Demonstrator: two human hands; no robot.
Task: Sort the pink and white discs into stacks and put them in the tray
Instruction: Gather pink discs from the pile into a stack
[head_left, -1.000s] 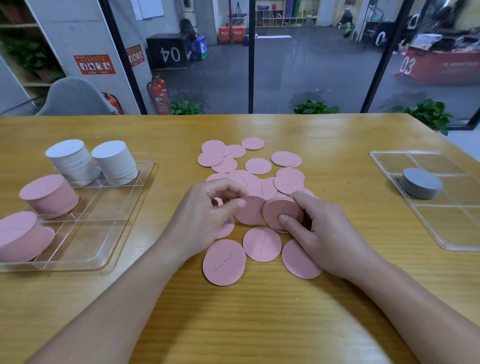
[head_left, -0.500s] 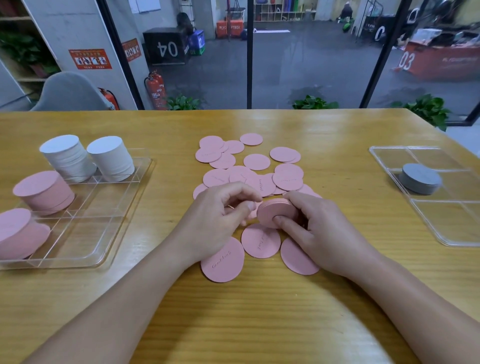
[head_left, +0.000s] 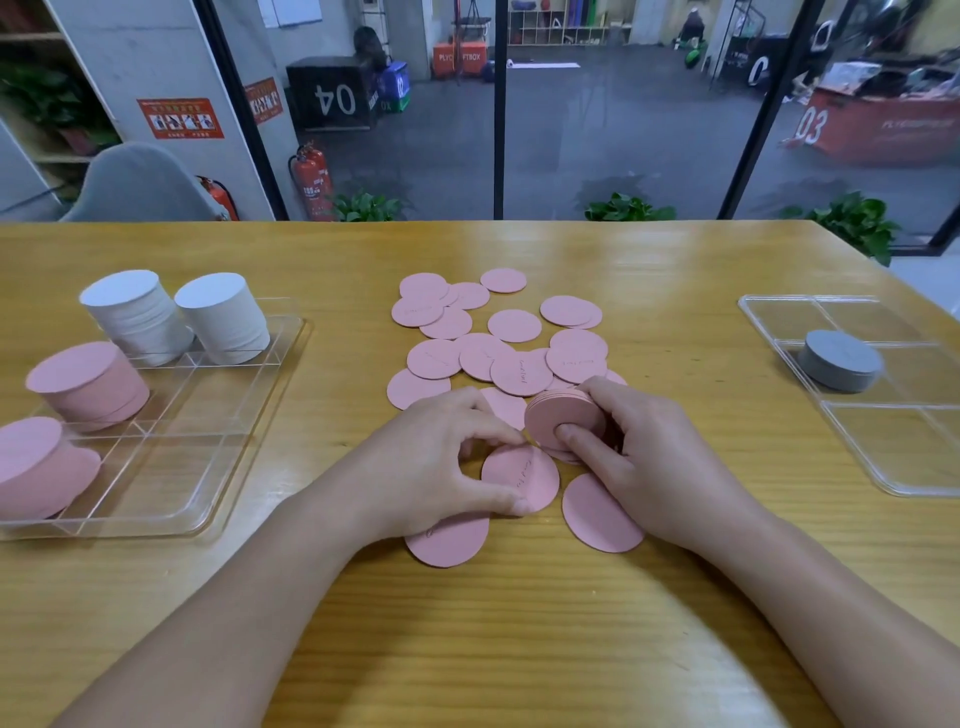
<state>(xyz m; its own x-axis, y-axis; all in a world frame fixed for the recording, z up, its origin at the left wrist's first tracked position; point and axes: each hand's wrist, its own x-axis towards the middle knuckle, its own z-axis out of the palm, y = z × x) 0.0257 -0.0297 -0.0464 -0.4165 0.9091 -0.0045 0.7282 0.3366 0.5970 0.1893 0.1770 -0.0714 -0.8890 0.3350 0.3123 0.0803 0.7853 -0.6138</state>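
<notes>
Pinching a loose pink disc (head_left: 519, 475) off the counter (head_left: 675, 322), the left hand (head_left: 441, 462) feeds a tilted pink stack (head_left: 563, 415) gripped by the right hand (head_left: 644, 462); loosely held, the stack could seemingly fan apart before reaching the tray (head_left: 171, 431).

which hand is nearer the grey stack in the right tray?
Right. The right hand grips a small pink stack at table centre, on the side toward the grey stack. The left hand pinches a pink disc farther away.
</notes>
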